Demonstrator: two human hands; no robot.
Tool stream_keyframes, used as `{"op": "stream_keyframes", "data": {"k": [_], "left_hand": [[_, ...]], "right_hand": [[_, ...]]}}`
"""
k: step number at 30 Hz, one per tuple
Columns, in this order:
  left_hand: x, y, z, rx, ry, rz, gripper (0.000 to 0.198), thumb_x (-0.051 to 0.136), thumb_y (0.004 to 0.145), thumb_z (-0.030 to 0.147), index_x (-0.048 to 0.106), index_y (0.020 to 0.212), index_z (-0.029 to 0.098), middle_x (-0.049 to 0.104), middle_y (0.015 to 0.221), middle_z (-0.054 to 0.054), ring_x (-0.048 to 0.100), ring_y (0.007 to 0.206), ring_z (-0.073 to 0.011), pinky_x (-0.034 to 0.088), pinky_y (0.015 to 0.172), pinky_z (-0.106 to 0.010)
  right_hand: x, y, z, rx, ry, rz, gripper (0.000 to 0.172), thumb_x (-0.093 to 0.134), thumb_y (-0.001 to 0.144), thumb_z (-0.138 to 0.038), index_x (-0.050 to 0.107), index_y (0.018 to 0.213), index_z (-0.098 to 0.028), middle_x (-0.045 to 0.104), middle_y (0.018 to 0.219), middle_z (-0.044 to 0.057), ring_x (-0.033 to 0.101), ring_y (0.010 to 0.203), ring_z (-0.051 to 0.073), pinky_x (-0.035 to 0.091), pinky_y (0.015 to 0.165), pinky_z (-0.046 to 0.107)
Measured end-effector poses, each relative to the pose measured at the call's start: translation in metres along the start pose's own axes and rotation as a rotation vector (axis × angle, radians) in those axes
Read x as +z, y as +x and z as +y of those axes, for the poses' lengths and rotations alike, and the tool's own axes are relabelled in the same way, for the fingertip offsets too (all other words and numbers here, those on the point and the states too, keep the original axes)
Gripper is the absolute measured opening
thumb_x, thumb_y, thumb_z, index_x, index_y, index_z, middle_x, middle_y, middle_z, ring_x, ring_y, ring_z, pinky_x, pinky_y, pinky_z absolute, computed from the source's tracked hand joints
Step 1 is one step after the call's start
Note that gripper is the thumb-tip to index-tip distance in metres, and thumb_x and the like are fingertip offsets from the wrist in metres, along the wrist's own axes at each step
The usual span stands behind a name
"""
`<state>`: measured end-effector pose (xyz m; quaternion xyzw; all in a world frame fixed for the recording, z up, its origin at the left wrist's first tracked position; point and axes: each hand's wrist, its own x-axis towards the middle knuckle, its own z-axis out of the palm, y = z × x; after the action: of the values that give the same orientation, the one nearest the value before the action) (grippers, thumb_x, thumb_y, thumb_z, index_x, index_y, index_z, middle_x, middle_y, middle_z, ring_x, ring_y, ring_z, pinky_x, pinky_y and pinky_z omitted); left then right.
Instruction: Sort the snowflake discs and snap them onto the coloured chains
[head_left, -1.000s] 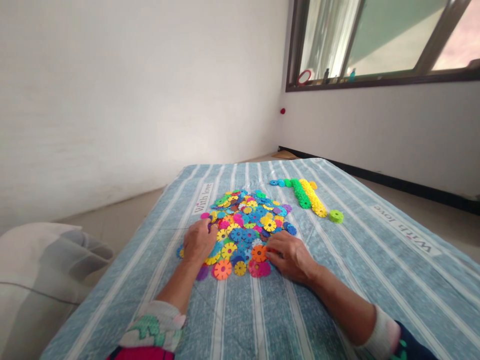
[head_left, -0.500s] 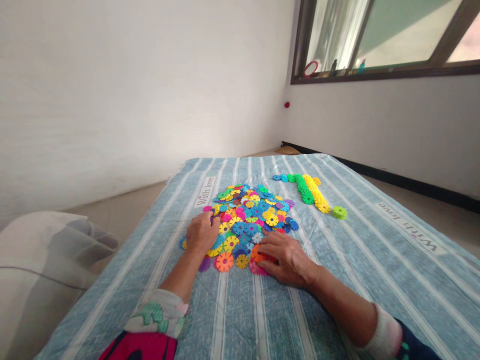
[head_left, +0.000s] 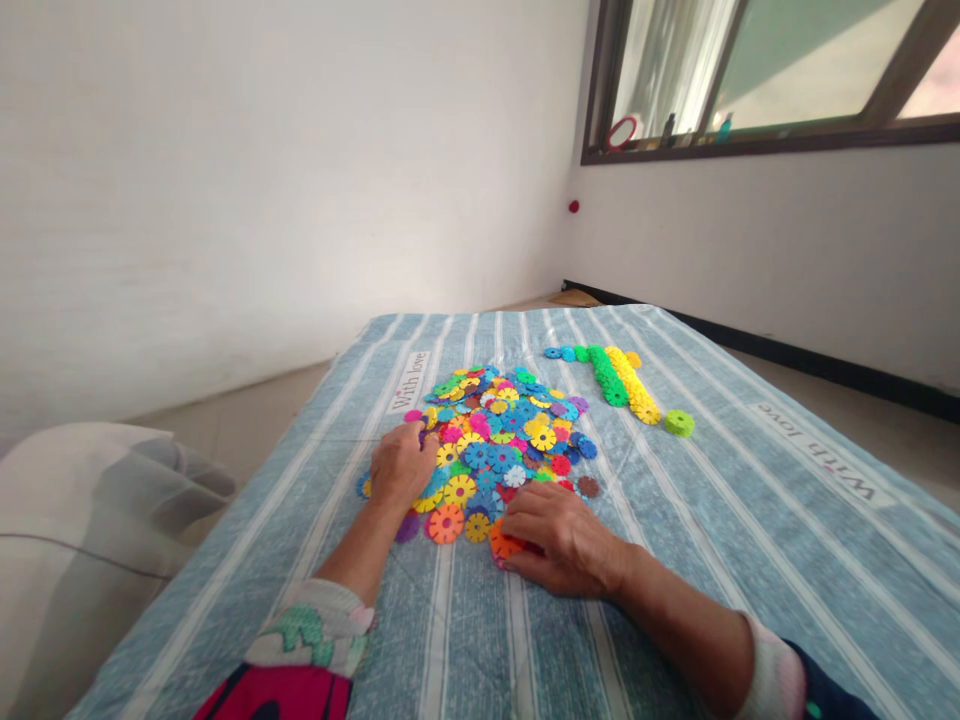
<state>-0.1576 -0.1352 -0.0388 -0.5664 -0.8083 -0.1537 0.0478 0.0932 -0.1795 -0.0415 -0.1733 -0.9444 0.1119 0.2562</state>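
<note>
A heap of colourful notched plastic discs [head_left: 491, 457] lies on the striped cloth before me. My left hand [head_left: 403, 465] is at the heap's left edge, its thumb and fingers closed around a dark purple disc [head_left: 424, 434], mostly hidden. At the near right edge, my right hand [head_left: 562, 538] curls its fingers over an orange disc [head_left: 504, 541], with a pink edge showing beneath. Close by, between the hands, lie another orange disc [head_left: 445, 523], a golden-yellow disc [head_left: 477, 526] and a purple disc [head_left: 407, 527].
Beyond the heap to the right lie a green row of joined discs [head_left: 607, 378] and a yellow row [head_left: 632, 387]. A lime-green stack [head_left: 679, 424] sits nearer. White sheer fabric [head_left: 90, 560] hangs at the left; a window [head_left: 787, 80] is at upper right.
My right hand has slid towards me and slightly left, along with the orange disc. A brown disc and a red one now show behind it. My left hand stays nearly still.
</note>
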Motion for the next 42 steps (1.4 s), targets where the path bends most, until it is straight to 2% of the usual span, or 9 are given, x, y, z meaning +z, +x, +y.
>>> {"op": "stream_keyframes", "data": {"k": [4, 6, 9, 14, 21, 28, 31, 38, 42], "left_hand": [[-0.001, 0.000, 0.001, 0.003, -0.004, 0.002, 0.044, 0.039, 0.089, 0.033, 0.061, 0.120, 0.011, 0.068, 0.115, -0.014, 0.062, 0.108, -0.0267, 0.046, 0.092, -0.034], [0.000, 0.000, 0.001, 0.008, -0.004, 0.010, 0.043, 0.040, 0.089, 0.033, 0.062, 0.118, 0.012, 0.069, 0.114, -0.014, 0.062, 0.107, -0.0268, 0.046, 0.092, -0.034], [0.001, 0.000, 0.000, 0.011, -0.004, 0.023, 0.042, 0.040, 0.088, 0.033, 0.063, 0.117, 0.012, 0.069, 0.113, -0.014, 0.062, 0.106, -0.0270, 0.047, 0.091, -0.036], [0.003, 0.000, -0.001, 0.009, -0.015, 0.017, 0.043, 0.041, 0.089, 0.033, 0.062, 0.119, 0.012, 0.068, 0.116, -0.015, 0.062, 0.108, -0.0272, 0.047, 0.093, -0.037], [0.001, -0.001, 0.001, 0.005, -0.021, 0.010, 0.041, 0.042, 0.089, 0.032, 0.062, 0.119, 0.012, 0.069, 0.115, -0.014, 0.062, 0.107, -0.0263, 0.046, 0.093, -0.036], [0.002, -0.001, 0.001, 0.002, -0.035, 0.011, 0.041, 0.043, 0.088, 0.032, 0.062, 0.119, 0.013, 0.068, 0.116, -0.014, 0.061, 0.108, -0.0268, 0.046, 0.092, -0.036], [0.003, -0.001, 0.000, 0.009, -0.036, 0.015, 0.041, 0.043, 0.088, 0.032, 0.062, 0.118, 0.013, 0.068, 0.115, -0.014, 0.061, 0.108, -0.0266, 0.046, 0.093, -0.035], [0.004, -0.002, -0.002, 0.009, -0.040, 0.015, 0.039, 0.043, 0.088, 0.032, 0.063, 0.115, 0.014, 0.069, 0.113, -0.013, 0.062, 0.107, -0.0272, 0.046, 0.093, -0.037], [0.002, -0.003, -0.001, 0.006, -0.043, 0.011, 0.039, 0.042, 0.088, 0.031, 0.063, 0.116, 0.014, 0.068, 0.115, -0.013, 0.061, 0.108, -0.0267, 0.045, 0.094, -0.036]], "right_hand": [[-0.001, -0.006, 0.016, 0.133, 0.017, 0.192, 0.010, 0.058, 0.088, -0.027, 0.063, 0.093, -0.019, 0.066, 0.086, 0.006, 0.058, 0.084, 0.020, 0.044, 0.077, 0.032], [-0.002, -0.010, 0.027, 0.211, 0.029, 0.286, 0.016, 0.060, 0.085, -0.024, 0.063, 0.100, -0.020, 0.067, 0.092, 0.007, 0.059, 0.088, 0.021, 0.046, 0.080, 0.034], [-0.002, -0.016, 0.043, 0.268, 0.063, 0.317, 0.027, 0.063, 0.082, -0.022, 0.062, 0.109, -0.020, 0.068, 0.099, 0.008, 0.060, 0.095, 0.022, 0.048, 0.085, 0.037], [-0.002, -0.020, 0.049, 0.270, 0.143, 0.244, 0.040, 0.069, 0.077, -0.023, 0.061, 0.116, -0.020, 0.069, 0.105, 0.009, 0.062, 0.099, 0.024, 0.049, 0.089, 0.040], [-0.021, -0.020, 0.040, 0.265, 0.251, 0.115, 0.041, 0.072, 0.073, -0.023, 0.063, 0.113, -0.018, 0.069, 0.108, 0.009, 0.064, 0.097, 0.023, 0.050, 0.088, 0.037], [-0.031, -0.016, 0.034, 0.103, 0.162, -0.036, 0.035, 0.073, 0.073, -0.025, 0.066, 0.107, -0.017, 0.070, 0.100, 0.009, 0.064, 0.092, 0.023, 0.049, 0.082, 0.034], [-0.031, -0.013, 0.030, 0.096, 0.142, -0.069, 0.037, 0.074, 0.073, -0.023, 0.065, 0.109, -0.016, 0.069, 0.102, 0.010, 0.063, 0.092, 0.023, 0.048, 0.082, 0.034], [-0.029, -0.010, 0.022, 0.082, 0.070, -0.148, 0.023, 0.065, 0.081, -0.019, 0.063, 0.103, -0.017, 0.067, 0.097, 0.008, 0.059, 0.093, 0.022, 0.044, 0.085, 0.034], [-0.030, -0.009, 0.018, 0.062, 0.056, -0.172, 0.017, 0.062, 0.083, -0.019, 0.062, 0.100, -0.018, 0.066, 0.092, 0.006, 0.058, 0.089, 0.020, 0.042, 0.082, 0.033]]}}
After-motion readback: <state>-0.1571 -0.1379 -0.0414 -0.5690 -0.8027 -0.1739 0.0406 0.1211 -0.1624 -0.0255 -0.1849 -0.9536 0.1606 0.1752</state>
